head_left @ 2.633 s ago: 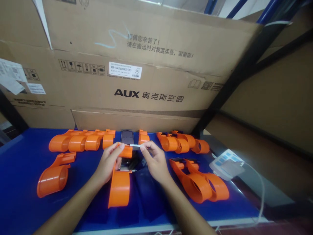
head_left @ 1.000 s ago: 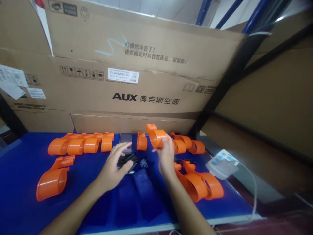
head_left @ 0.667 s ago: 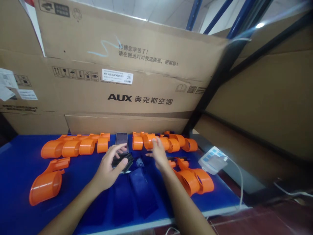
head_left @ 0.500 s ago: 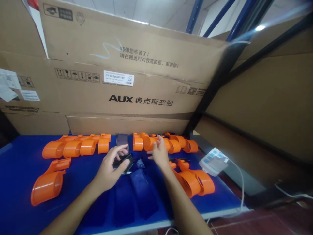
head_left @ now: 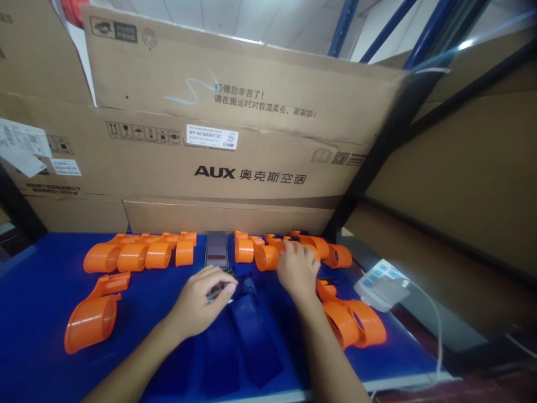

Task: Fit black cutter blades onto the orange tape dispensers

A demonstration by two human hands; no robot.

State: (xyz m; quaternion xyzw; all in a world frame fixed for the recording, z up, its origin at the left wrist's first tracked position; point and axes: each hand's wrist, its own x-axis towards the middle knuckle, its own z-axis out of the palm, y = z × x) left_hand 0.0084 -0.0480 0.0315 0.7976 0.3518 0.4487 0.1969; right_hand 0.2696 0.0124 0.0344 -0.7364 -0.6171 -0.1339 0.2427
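Observation:
My left hand (head_left: pixel 205 299) is closed over the middle of the blue table, thumb near the bent fingertips. Something dark and partly shiny is under and between its fingers, too covered to name. My right hand (head_left: pixel 297 268) reaches into the back right row, fingers bent down over an orange plastic ring (head_left: pixel 314 253) with a clip-like arm; the fingertips are hidden. Beside it lies another orange ring (head_left: pixel 266 257). Dark blue strips (head_left: pixel 254 336) lie flat between my forearms. A phone (head_left: pixel 216 249) lies behind my left hand.
Several orange rings (head_left: pixel 157 254) line the back left, with a single orange ring (head_left: pixel 91 324) in front. Two more orange rings (head_left: pixel 367 324) lie at the right. A white device (head_left: pixel 381 285) with a cable is at the right edge. A cardboard sheet (head_left: pixel 168 173) stands behind.
My right hand has gone from spread fingers to bent fingers over the orange rings, moving right. My left fingers have closed more over the dark thing. The view has shifted slightly.

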